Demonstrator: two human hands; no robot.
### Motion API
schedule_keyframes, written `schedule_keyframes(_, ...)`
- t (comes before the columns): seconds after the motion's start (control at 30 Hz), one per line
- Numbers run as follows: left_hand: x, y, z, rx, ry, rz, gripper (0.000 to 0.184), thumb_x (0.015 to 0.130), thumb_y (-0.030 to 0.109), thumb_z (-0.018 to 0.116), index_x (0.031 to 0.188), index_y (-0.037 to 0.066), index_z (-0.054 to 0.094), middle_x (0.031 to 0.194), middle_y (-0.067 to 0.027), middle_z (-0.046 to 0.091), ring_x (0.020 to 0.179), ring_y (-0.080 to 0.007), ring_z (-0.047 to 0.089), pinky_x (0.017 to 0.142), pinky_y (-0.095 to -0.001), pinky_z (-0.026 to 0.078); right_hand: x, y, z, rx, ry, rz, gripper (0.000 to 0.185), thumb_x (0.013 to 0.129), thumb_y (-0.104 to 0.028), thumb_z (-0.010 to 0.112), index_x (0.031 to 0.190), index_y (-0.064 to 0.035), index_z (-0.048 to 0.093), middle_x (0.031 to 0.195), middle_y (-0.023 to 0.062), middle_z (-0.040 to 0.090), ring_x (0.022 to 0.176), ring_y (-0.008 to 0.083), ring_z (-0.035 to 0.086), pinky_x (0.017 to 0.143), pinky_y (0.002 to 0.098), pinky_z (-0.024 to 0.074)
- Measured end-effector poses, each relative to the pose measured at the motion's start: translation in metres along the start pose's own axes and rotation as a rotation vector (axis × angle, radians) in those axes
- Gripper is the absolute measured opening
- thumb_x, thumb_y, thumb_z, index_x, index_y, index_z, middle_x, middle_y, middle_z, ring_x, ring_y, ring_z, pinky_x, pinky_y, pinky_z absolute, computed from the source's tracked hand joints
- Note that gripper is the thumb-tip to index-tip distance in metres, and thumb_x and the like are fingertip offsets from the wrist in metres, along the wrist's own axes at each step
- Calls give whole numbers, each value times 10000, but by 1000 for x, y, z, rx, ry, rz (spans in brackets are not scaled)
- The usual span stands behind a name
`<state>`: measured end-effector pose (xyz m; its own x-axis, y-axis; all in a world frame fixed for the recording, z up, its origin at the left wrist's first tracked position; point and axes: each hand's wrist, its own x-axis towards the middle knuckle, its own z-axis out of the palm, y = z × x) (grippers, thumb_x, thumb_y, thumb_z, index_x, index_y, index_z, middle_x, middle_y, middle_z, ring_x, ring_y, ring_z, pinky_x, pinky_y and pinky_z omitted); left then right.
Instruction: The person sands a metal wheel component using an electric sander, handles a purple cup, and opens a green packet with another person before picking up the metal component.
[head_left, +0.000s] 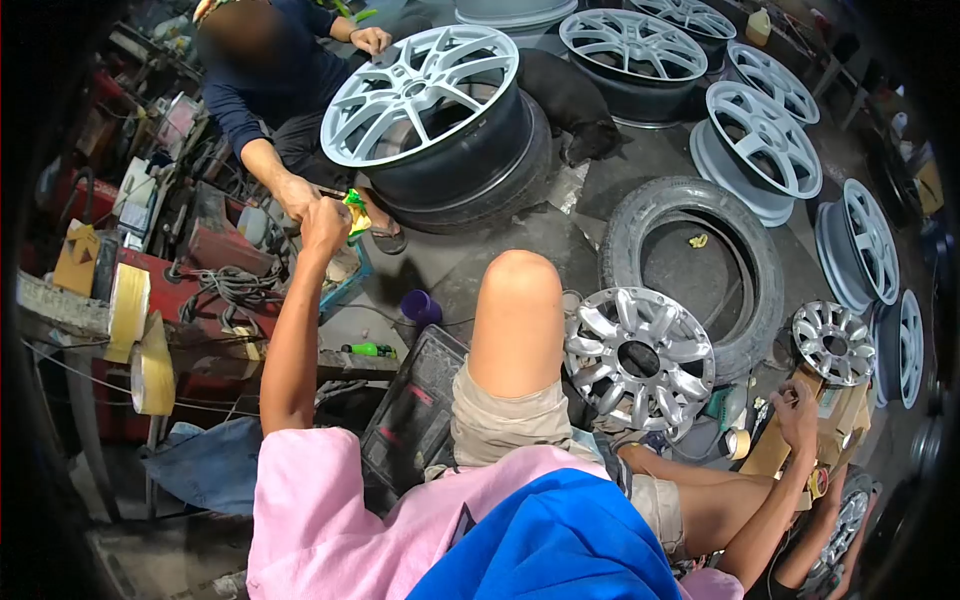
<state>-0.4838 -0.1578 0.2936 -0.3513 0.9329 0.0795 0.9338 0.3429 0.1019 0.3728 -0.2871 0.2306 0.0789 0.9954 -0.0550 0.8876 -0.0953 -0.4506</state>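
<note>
My left hand reaches far out to the left with its fingers closed. A crumpled green and yellow packet sticks out at the thumb side of this hand. A co-worker's hand is right against mine, partly hidden behind it. My right hand is at the lower right with fingers loosely bent and apart; nothing shows in it. It is nearest to a cardboard box and a small silver wheel face. A larger silver wheel face lies beside my knee.
The co-worker sits behind a pale grey rim set on a tyre. A bare tyre lies on the floor, with more rims behind it. A black dog rests among them. Nearby are a purple cup, black case and tape rolls.
</note>
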Motion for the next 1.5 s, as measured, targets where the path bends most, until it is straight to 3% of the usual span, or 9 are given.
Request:
schedule_keyframes(0.4, -3, -11, 34, 268, 17, -131, 372, 789, 284, 840, 1034, 18, 753, 1034, -238, 747, 1001, -421, 728, 845, -510, 588, 46, -87, 44, 217, -47, -119, 284, 829, -126, 762, 1039, 36, 661, 948, 150, 649, 810, 258, 632, 757, 370, 505)
schedule_keyframes(0.5, -8, -13, 29, 191, -117, -58, 667, 702, 460, 914, 1242, 110, 738, 1122, -242, 734, 1053, -429, 707, 892, -512, 559, 79, -191, 53, 266, -66, -282, 258, 861, -123, 756, 1044, 35, 665, 957, 140, 648, 838, 243, 632, 784, 345, 503)
schedule_keyframes(0.8, -22, -15, 16, -226, 104, 78, 593, 759, 503, 875, 1101, 27, 787, 887, -284, 737, 864, -434, 738, 780, -498, 553, 139, -531, 149, 468, -97, -942, 337, 836, -348, 790, 1018, -71, 733, 963, 147, 676, 904, 346, 688, 829, 425, 547)
schedule_keyframes(1.0, -33, -7, -1, -298, 190, 147, 366, 989, 311, 651, 976, -39, 759, 832, -262, 720, 784, -436, 710, 729, -468, 524, 146, -635, 273, 587, -501, -278, 703, 894, -599, 615, 1196, 25, 725, 1288, 317, 650, 1260, 423, 613, 1091, 492, 467)
schedule_keyframes(1.07, -32, -19, 0, -380, 238, 107, 393, 1009, 324, 645, 981, -51, 759, 790, -229, 724, 746, -272, 729, 722, -414, 534, 150, -646, 308, 832, -634, -107, 796, 971, -639, 459, 1265, 69, 672, 1331, 354, 607, 1257, 488, 592, 1117, 505, 430)
schedule_keyframes(1.13, -35, -30, 3, -467, 158, 17, 422, 1040, 333, 616, 1006, -61, 760, 815, -168, 752, 762, -181, 709, 716, -357, 538, 141, -646, 333, 935, -660, -115, 788, 996, -633, 430, 1294, 63, 649, 1355, 335, 601, 1210, 487, 625, 1086, 524, 462)
schedule_keyframes(1.17, -36, -35, 7, -548, 143, 8, 434, 1055, 336, 598, 1033, -66, 759, 865, -138, 756, 796, -160, 700, 727, -340, 545, 138, -645, 343, 1002, -808, -86, 771, 1020, -654, 390, 1404, -7, 557, 1267, 205, 655, 1124, 369, 667, 732, 469, 616)
schedule_keyframes(1.27, -29, -51, 22, -722, 74, 0, 418, 1081, 303, 568, 1184, -72, 721, 1029, -84, 743, 888, -161, 688, 762, -308, 578, 118, -664, 353, 1269, -899, 71, 762, 1018, -693, 375, 1489, -102, 468, 1422, 191, 548, 1263, 412, 553, 1024, 626, 458)
schedule_keyframes(1.5, -21, -26, 5, -695, -4, -301, 293, 916, 166, 692, 1123, -37, 733, 941, -170, 752, 871, -245, 761, 584, -371, 576, 151, -695, 407, 1442, -1129, 251, 772, 1009, -719, 398, 1559, -178, 414, 1559, 133, 452, 1330, 342, 505, 965, 535, 498)
